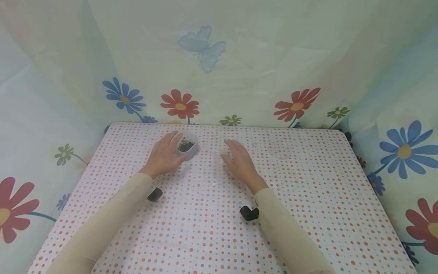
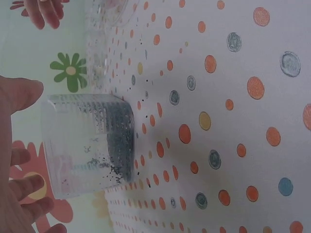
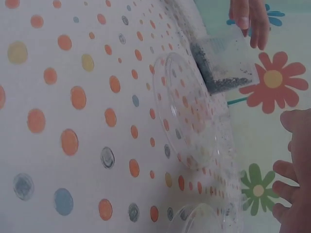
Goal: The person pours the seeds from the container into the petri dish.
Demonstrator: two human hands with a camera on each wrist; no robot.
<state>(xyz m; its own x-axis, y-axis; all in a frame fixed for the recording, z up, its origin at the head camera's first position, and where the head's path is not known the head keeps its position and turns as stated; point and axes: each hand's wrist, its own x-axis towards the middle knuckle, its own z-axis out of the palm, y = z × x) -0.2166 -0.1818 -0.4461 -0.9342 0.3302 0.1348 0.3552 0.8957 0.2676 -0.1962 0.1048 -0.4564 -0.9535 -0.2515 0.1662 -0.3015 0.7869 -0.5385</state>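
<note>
A clear square plastic container [image 1: 191,149] with dark granules [image 2: 121,141] in its bottom stands upright near the back of the table. My left hand [image 1: 163,154] is right beside it, fingers extended and slightly bent around its near side. In the left wrist view, its thumb [image 2: 24,92] and fingers stand apart at the container's top, not gripping it. To the right, my right hand [image 1: 240,163] hovers above the table with loosely spread fingers and holds nothing. A clear round dish [image 3: 182,121] lies on the cloth between the hands, faint in the head view.
Another clear round dish [image 1: 278,149] lies right of my right hand. Small dark specks [image 2: 146,94] dot the dotted tablecloth [image 1: 205,236] near the container. Flowered curtains [image 1: 239,57] enclose the table at the back and sides. Black wrist pieces [image 1: 249,213] show under both sleeves.
</note>
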